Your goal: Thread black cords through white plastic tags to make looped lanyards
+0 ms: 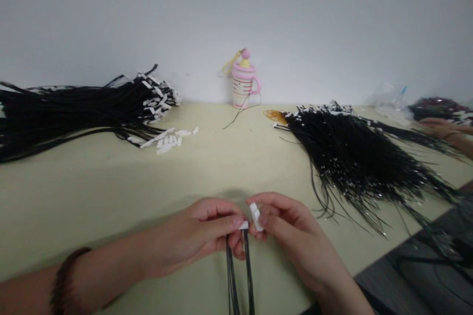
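Observation:
Near the front of the table, my left hand (207,234) pinches a small white connector (244,225) between thumb and fingers. Black wires (249,266) hang down from about there toward the bottom edge of the view. Just to the right, my right hand (290,229) grips another white plastic connector (255,216), tilted, between thumb and forefinger. The two connectors are close to each other; a small gap shows between them. My fingers partly hide both, so how the wire ends sit cannot be made out.
At left lies a thick bundle of black cables (81,108) with white ends, beside several loose white connectors (169,142). A pink-and-white cup-shaped trinket (243,83) stands by the wall. Loose black wires (351,152) spread at right. Another person's hand (445,130) rests at far right.

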A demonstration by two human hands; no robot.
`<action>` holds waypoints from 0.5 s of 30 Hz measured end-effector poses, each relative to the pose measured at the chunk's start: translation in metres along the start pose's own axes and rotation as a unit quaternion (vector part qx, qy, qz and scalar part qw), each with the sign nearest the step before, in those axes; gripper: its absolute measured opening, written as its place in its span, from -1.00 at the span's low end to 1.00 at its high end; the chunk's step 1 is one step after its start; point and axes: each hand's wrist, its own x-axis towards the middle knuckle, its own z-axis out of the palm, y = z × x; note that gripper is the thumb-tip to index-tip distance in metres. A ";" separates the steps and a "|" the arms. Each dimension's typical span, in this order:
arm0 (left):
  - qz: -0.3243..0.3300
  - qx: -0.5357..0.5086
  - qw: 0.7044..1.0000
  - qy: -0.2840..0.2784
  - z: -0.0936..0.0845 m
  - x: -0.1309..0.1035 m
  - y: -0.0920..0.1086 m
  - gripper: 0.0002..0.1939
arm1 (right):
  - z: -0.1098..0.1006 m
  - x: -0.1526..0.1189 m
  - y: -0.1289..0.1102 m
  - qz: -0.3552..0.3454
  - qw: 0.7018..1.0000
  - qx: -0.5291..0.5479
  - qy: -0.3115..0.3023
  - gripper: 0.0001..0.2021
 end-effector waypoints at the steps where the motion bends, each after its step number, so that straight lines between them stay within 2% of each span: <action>1: -0.002 -0.007 1.000 0.007 0.000 0.000 0.000 -0.87 | 0.000 0.000 0.000 -0.006 1.000 -0.005 0.007 -0.82; 7: -0.023 -0.014 0.999 0.044 0.002 0.001 0.002 -0.88 | 0.001 -0.002 -0.001 -0.058 0.992 -0.068 0.093 -0.81; 12: -0.028 -0.052 0.997 0.052 0.001 0.002 0.002 -0.89 | 0.000 -0.002 0.002 -0.074 0.992 -0.081 0.064 -0.87; 15: -0.031 -0.062 0.996 0.047 -0.002 0.003 0.000 -0.90 | -0.002 -0.001 0.005 -0.061 0.993 -0.072 0.067 -0.88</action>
